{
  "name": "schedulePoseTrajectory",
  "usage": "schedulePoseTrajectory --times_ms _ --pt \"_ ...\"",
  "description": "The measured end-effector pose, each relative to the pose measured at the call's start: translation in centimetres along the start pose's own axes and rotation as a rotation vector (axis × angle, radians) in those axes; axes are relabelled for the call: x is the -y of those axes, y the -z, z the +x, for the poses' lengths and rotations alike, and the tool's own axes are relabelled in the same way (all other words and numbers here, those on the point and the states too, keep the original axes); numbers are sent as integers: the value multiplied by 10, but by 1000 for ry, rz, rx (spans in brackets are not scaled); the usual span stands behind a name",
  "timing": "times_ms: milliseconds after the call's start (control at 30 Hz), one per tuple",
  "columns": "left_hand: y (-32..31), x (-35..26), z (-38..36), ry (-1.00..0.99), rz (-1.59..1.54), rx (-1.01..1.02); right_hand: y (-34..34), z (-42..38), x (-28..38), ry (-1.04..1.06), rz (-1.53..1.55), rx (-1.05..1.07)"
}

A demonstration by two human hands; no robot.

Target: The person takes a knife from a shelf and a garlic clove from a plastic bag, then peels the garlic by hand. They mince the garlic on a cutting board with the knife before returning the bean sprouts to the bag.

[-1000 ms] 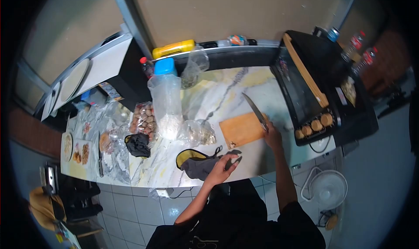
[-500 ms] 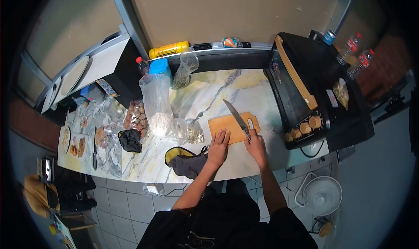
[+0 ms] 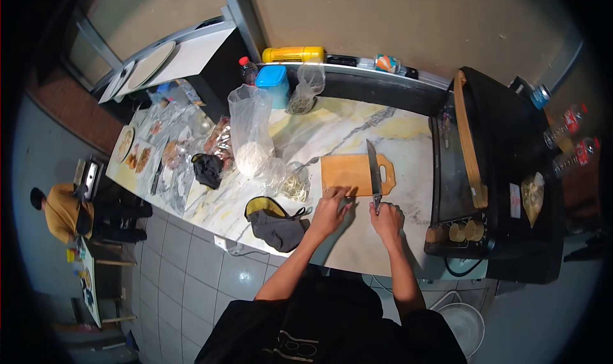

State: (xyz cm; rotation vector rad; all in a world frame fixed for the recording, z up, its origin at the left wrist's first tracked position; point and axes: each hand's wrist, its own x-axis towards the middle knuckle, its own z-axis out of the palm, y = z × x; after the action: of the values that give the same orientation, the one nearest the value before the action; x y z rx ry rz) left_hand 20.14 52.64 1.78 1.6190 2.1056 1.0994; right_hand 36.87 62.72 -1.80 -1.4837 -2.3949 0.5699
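Note:
An orange-brown cutting board (image 3: 345, 174) with a handle slot lies flat on the marble-patterned counter. My right hand (image 3: 387, 221) is wrapped round the dark handle of a kitchen knife (image 3: 374, 169). Its blade points away from me, over the right part of the board beside the slot. At the board's near left edge is my left hand (image 3: 330, 212), fingers apart and fingertips touching the edge, holding nothing. A dark grey cloth item with yellow lining (image 3: 278, 228) lies to the left of that hand. Beyond it sits a clear bag of pale strands, perhaps bean sprouts (image 3: 295, 186).
A black oven (image 3: 469, 166) stands right of the board. Leftward are a tall plastic bag of white contents (image 3: 250, 156), a blue-lidded container (image 3: 272, 86) and a black cloth bundle (image 3: 208, 170). A person in a tan top (image 3: 60, 211) stands far left.
The view has turned, so the counter appears shifted. My left hand has drawn back from the board's surface to its near edge. The knife now points more directly away from me.

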Motion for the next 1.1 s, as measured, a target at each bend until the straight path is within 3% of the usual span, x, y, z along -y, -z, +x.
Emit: schedulePoseTrajectory --times_ms 100,167,233,300,433,500,600,700,833,967,1033,1067,1100 --pt "34 -20 -33 105 -139 -176 8 3 3 13 27 25" --pt "59 -5 -55 427 -282 -234 9 7 -2 13 73 42" --pt "74 26 -71 388 -71 -486 7 8 -6 51 67 23" --pt "82 45 -77 549 -147 -584 5 7 -5 48 91 29" --pt "77 58 -52 507 80 -477 0 9 -7 44 35 -30" --pt "63 54 -39 547 4 -487 3 9 -7 28 74 -6" --pt "45 50 -16 206 -85 -489 -1 9 -12 20 93 -19" --pt "43 38 -3 80 55 -281 -3 7 -14 29 117 -69" --pt "58 40 -2 -21 -139 -215 -7 4 -14 27 91 -109" --pt "78 24 -9 -31 -308 -8 -9 -1 -5 -23 83 -126" --pt "79 24 -15 -67 -370 98 -14 -5 -2 -28 3 -245" --pt "76 28 -17 -66 -375 107 -14 -7 0 -30 -9 -263" --pt "72 37 -18 19 -365 -66 -13 -7 0 -37 -12 -266"
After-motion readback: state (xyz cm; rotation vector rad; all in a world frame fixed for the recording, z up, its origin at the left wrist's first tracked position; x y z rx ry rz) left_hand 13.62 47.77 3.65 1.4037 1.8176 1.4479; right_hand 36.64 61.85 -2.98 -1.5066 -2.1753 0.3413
